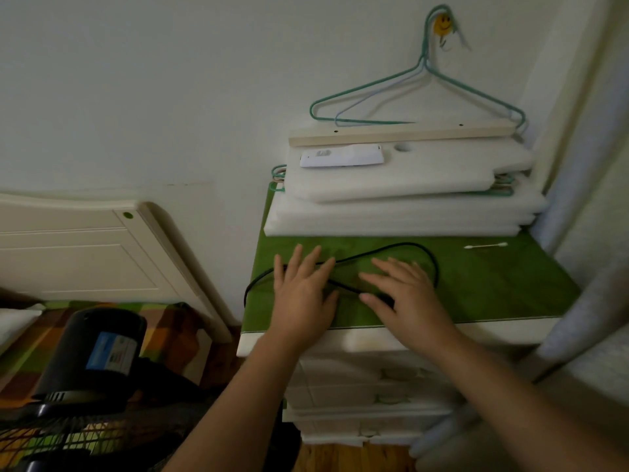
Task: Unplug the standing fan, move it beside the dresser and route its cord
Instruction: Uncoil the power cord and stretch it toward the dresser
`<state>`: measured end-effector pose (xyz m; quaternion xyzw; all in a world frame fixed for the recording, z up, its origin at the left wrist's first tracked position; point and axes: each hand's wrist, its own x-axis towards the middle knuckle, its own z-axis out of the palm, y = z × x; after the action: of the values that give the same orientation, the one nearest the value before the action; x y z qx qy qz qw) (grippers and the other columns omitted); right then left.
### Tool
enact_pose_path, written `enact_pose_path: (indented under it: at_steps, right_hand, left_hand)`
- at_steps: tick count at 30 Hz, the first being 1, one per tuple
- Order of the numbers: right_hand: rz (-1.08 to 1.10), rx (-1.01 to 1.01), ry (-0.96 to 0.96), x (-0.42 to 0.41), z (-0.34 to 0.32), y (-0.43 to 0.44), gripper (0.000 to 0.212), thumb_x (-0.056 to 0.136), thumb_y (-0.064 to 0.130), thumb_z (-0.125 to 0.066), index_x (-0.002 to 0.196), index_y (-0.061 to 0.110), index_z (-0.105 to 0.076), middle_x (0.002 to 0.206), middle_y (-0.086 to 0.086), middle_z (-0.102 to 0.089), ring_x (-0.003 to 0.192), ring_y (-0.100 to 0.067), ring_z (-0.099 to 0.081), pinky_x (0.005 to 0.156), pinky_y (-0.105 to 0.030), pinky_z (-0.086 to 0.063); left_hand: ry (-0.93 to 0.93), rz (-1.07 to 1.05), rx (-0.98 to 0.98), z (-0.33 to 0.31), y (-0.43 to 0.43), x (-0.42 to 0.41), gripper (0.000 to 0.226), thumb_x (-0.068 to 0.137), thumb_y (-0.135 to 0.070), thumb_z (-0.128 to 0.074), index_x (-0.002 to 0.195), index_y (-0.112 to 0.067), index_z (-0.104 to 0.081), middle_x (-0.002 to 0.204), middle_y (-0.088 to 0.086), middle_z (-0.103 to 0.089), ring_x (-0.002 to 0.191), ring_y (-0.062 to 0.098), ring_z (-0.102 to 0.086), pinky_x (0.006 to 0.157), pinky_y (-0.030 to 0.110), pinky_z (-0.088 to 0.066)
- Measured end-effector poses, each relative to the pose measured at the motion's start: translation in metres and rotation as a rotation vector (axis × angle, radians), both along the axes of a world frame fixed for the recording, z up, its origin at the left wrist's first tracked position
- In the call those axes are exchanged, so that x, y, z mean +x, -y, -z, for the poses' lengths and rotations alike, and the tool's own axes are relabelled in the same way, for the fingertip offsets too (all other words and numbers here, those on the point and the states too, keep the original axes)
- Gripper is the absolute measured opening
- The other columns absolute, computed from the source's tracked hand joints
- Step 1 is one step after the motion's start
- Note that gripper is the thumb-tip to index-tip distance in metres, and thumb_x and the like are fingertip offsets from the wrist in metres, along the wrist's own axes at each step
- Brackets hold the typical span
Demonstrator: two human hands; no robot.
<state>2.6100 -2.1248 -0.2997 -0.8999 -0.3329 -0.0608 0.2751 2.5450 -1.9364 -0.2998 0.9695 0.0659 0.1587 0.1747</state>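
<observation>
At the far left the standing fan (92, 362) shows its black motor housing and part of its wire grille, just beside the left edge of the white dresser (367, 386). On the dresser's green top, near the front edge, the left hand (303, 294) lies palm down with fingers spread, resting on the black cord (408, 246); the cord drops over the left edge toward the fan and loops back across the top toward the right. The right hand (408, 294) is also flat with fingers apart, covering the cord's end near the front edge. A stack of white foam sheets (405, 212) fills the back edge, and a cotton swab (485, 246) lies toward the back right corner.
</observation>
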Motion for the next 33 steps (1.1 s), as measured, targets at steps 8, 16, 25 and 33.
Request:
enact_pose_path:
  at_steps: [8, 16, 25, 33]
  right_hand:
    - [0.0, 0.022, 0.069, 0.006, 0.003, 0.003, 0.015, 0.079, 0.011, -0.082, 0.093, 0.017, -0.083, 0.105, -0.007, -0.077, 0.104, -0.035, -0.069, 0.094, -0.048, -0.049]
    - [0.131, 0.036, 0.098, 0.032, 0.008, 0.032, 0.013, 0.083, 0.004, -0.077, 0.092, 0.012, -0.082, 0.102, -0.01, -0.076, 0.103, -0.037, -0.067, 0.095, -0.052, -0.047]
    - [0.168, -0.083, 0.11, 0.018, 0.014, 0.024, 0.038, 0.099, 0.021, -0.053, 0.133, 0.01, -0.063, 0.144, -0.012, -0.056, 0.138, -0.034, -0.046, 0.118, -0.053, -0.022]
    - [0.073, -0.305, 0.049, 0.017, 0.017, 0.017, 0.058, 0.105, 0.043, -0.03, 0.153, 0.013, -0.036, 0.164, -0.001, -0.026, 0.153, -0.019, -0.015, 0.123, -0.041, 0.002]
  left_hand:
    - [-0.037, 0.058, 0.049, 0.018, 0.034, -0.012, 0.049, 0.107, -0.032, -0.035, 0.153, -0.015, -0.036, 0.163, 0.005, -0.027, 0.154, 0.028, -0.006, 0.124, 0.045, 0.003]
    - [0.033, 0.065, 0.073, 0.012, 0.04, -0.01, 0.047, 0.101, -0.03, -0.048, 0.144, -0.013, -0.051, 0.144, 0.007, -0.053, 0.144, 0.032, -0.034, 0.122, 0.05, -0.008]
    - [0.02, 0.054, 0.115, 0.016, 0.038, -0.002, 0.049, 0.104, -0.034, -0.042, 0.148, -0.013, -0.046, 0.157, 0.01, -0.039, 0.152, 0.031, -0.017, 0.124, 0.049, 0.0]
    - [0.008, 0.039, 0.185, 0.021, 0.039, 0.0, 0.058, 0.104, -0.04, -0.033, 0.152, -0.007, -0.036, 0.162, 0.009, -0.026, 0.154, 0.028, -0.005, 0.124, 0.043, 0.006]
